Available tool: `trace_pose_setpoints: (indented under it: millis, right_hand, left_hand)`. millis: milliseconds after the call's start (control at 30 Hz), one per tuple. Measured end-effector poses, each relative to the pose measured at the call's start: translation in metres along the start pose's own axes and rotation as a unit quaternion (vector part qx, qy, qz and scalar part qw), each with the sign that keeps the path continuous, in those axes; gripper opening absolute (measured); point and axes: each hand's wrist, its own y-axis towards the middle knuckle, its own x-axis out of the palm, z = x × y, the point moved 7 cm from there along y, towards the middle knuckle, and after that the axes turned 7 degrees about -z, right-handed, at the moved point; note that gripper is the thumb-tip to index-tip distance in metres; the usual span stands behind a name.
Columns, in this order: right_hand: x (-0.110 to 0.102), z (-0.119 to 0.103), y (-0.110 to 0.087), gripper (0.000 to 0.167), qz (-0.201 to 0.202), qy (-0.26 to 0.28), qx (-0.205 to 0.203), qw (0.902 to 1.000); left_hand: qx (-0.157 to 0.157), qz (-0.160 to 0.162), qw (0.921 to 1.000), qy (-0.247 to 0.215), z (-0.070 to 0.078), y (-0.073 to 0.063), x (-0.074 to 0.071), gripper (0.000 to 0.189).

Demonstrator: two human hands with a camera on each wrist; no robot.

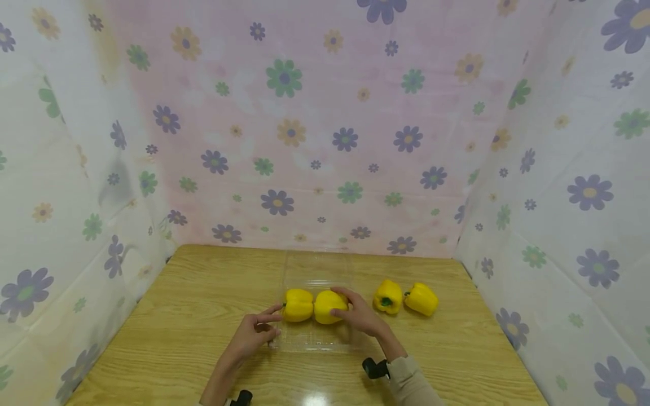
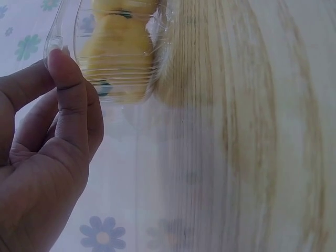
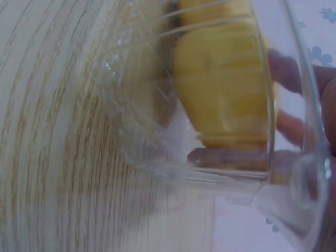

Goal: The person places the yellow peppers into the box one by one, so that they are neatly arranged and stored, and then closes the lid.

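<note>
A clear plastic clamshell container (image 1: 304, 341) sits on the table with its lid (image 1: 317, 268) folded back toward the far wall. Two yellow bell peppers lie side by side inside it, a left pepper (image 1: 298, 305) with its stem pointing left and a right pepper (image 1: 327, 308). My right hand (image 1: 361, 314) reaches over the container's right side and grips the right pepper; in the right wrist view its fingers (image 3: 231, 157) show through the clear wall. At the left corner, my left hand (image 1: 252, 336) pinches the container's rim between thumb and finger, as the left wrist view shows.
To the right of the container, two more yellow bell peppers lie on the wooden table (image 1: 213, 287): a nearer-in one (image 1: 388, 297) with its stem toward me and another (image 1: 422, 299) on its side. Flower-printed cloth (image 1: 315, 124) walls off the back and both sides.
</note>
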Motion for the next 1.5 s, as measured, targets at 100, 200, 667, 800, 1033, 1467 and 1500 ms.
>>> trace_pose_setpoints:
  millis: [100, 200, 667, 800, 1033, 1467, 1500]
  right_hand:
    - [-0.001, -0.005, -0.001, 0.057, 0.008, 0.006, 0.006, 0.9999]
    - [-0.001, -0.005, -0.001, 0.056, 0.020, 0.003, 0.011, 0.9997]
    - [-0.002, 0.003, -0.004, 0.056, 0.016, -0.004, 0.004, 0.9999]
    - [-0.002, 0.001, -0.003, 0.055, 0.012, -0.001, -0.008, 0.9999]
    - [-0.004, -0.001, -0.002, 0.053, 0.019, -0.014, -0.007, 0.9997]
    - [-0.002, -0.015, -0.007, 0.056, 0.066, -0.051, -0.041, 0.9957]
    - [-0.003, -0.016, -0.008, 0.056, 0.068, -0.054, -0.045, 0.9952]
  left_hand:
    - [0.001, -0.001, 1.0000, -0.002, 0.000, 0.000, 0.000, 0.039]
    - [0.002, -0.002, 1.0000, -0.003, 0.000, -0.001, 0.001, 0.039]
    - [-0.004, -0.001, 1.0000, -0.007, -0.001, 0.000, 0.002, 0.040]
    - [-0.002, -0.001, 0.9999, -0.011, -0.001, 0.000, 0.001, 0.039]
    - [0.003, -0.003, 0.9999, -0.010, 0.000, 0.000, 0.003, 0.039]
    - [0.000, 0.004, 1.0000, -0.007, 0.004, -0.002, 0.004, 0.040]
    - [0.000, 0.005, 1.0000, -0.007, 0.004, -0.002, 0.004, 0.040]
